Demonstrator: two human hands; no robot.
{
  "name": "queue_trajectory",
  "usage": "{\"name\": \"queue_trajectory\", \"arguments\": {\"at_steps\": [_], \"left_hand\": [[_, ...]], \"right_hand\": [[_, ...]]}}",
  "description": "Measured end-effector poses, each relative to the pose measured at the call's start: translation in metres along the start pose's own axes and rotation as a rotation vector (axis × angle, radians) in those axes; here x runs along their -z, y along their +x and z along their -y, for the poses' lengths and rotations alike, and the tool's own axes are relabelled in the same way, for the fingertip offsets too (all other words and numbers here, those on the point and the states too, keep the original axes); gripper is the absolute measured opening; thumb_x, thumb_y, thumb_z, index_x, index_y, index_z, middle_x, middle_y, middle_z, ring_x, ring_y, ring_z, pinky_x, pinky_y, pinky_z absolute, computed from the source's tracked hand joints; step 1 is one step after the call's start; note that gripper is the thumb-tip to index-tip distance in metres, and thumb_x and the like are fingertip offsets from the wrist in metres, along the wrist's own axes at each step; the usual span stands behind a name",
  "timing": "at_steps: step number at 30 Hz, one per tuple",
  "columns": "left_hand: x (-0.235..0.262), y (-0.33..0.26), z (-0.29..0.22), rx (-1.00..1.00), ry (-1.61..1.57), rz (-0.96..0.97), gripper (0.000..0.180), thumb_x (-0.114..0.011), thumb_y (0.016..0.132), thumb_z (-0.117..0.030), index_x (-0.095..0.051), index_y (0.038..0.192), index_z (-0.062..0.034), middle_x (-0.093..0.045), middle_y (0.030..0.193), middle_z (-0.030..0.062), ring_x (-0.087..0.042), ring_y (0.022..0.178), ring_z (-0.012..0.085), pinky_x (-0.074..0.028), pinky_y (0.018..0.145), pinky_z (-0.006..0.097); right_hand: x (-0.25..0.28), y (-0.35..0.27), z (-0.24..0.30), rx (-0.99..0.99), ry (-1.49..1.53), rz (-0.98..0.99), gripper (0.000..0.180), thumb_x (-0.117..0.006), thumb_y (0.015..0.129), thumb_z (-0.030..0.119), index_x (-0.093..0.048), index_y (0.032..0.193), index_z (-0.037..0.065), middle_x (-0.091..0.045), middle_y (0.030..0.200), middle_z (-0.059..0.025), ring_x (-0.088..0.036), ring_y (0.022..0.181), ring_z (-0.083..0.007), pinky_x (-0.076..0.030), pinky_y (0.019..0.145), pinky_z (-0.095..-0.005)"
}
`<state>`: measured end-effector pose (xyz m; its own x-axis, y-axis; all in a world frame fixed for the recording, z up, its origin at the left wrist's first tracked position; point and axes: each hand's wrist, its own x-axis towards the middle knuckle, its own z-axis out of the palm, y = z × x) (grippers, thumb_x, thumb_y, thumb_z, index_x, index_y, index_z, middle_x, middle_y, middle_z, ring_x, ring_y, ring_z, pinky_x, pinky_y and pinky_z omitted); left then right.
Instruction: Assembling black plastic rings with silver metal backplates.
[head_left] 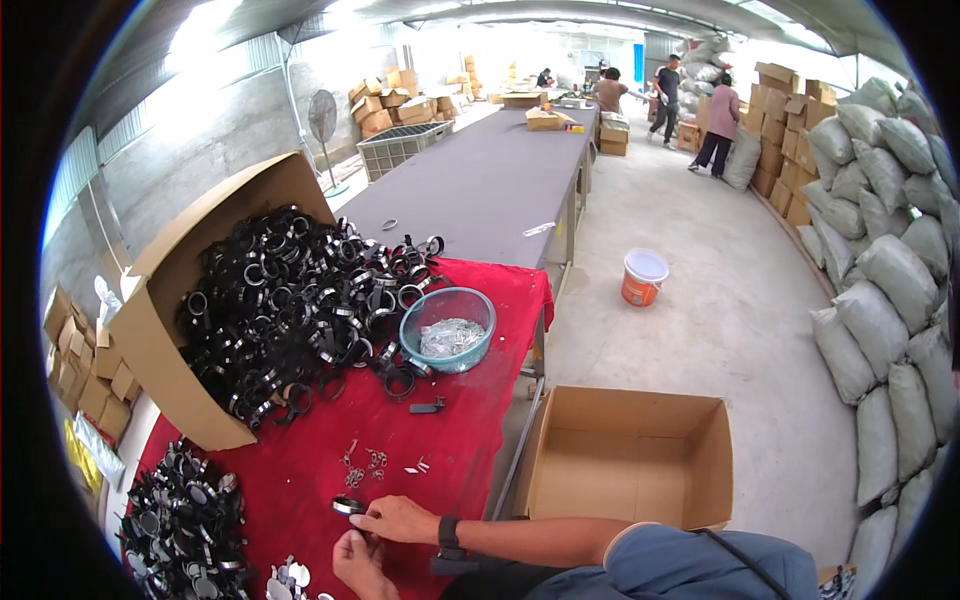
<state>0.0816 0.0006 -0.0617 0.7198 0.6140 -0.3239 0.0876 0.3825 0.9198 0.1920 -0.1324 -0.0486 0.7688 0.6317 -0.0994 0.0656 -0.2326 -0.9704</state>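
Both hands meet over the red cloth (460, 440) at the near end of the desk (480, 170). Right hand (405, 520): thumb and finger drawn together, pinching a black ring (347, 509) with a silvery band near its right edge. Left hand (360, 565): fingers curled just below, close to the right fingertips — cannot tell how far they are closed, or whether they grip part of the ring. Ring is held over the cloth, just nearer the body than the loose metal loops (376, 461) and a few pale pins (417, 466).

Step, as judged: close two-handed work on one ring. Advisable: one hand holds the rim, the other does the fine work; a light pinch should suffice and spare the band. Tilt the ring so the worked spot faces the eye — the fingers hide its right side at present. Risk: loops and pins lie near enough for a knuckle to scatter them. Working slightly nearer the body, low over the cloth, should make any dropped piece easy to recover.
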Motion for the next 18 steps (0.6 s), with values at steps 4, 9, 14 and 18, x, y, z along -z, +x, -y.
{"name": "queue_trajectory", "arguments": {"at_steps": [4, 9, 14, 18], "left_hand": [[0.015, -0.014, 0.031, -0.285, 0.370, -0.070, 0.020, -0.070, 0.109, -0.012, -0.073, 0.118, 0.0052, -0.076, 0.103, 0.0083, -0.072, 0.089, 0.0184, -0.061, 0.081, 0.033], [0.038, -0.030, 0.019, -0.335, 0.611, 0.029, 0.025, -0.072, 0.108, -0.018, -0.074, 0.117, 0.0060, -0.077, 0.102, 0.0108, -0.071, 0.087, 0.0172, -0.059, 0.081, 0.031], [0.072, -0.068, -0.049, -1.039, 1.151, -0.011, 0.030, -0.075, 0.101, -0.020, -0.076, 0.121, 0.0025, -0.077, 0.114, 0.0246, -0.074, 0.105, 0.0398, -0.057, 0.100, 0.050], [0.116, -0.078, -0.078, -1.030, 1.413, -0.304, 0.036, -0.076, 0.099, -0.023, -0.076, 0.124, 0.0028, -0.073, 0.122, 0.0295, -0.068, 0.115, 0.0486, -0.054, 0.104, 0.055]], "right_hand": [[-0.025, 0.001, 0.000, -0.031, -0.078, 0.019, 0.063, -0.073, 0.098, 0.056, -0.078, 0.109, -0.005, -0.080, 0.094, -0.0217, -0.079, 0.092, -0.0340, -0.059, 0.082, -0.0452], [-0.035, -0.010, 0.007, 0.032, -0.236, 0.031, 0.051, -0.076, 0.094, 0.045, -0.077, 0.107, -0.004, -0.077, 0.092, -0.0234, -0.076, 0.091, -0.0407, -0.058, 0.081, -0.0513], [-0.053, -0.023, 0.021, 0.317, -0.285, -0.144, 0.034, -0.073, 0.096, 0.032, -0.070, 0.100, -0.001, -0.074, 0.092, -0.0231, -0.073, 0.093, -0.0453, -0.056, 0.082, -0.0556], [-0.059, -0.021, 0.008, 0.348, -0.386, -0.137, 0.032, -0.070, 0.102, 0.031, -0.069, 0.106, 0.000, -0.071, 0.096, -0.0198, -0.071, 0.096, -0.0428, -0.056, 0.085, -0.0530]]}}
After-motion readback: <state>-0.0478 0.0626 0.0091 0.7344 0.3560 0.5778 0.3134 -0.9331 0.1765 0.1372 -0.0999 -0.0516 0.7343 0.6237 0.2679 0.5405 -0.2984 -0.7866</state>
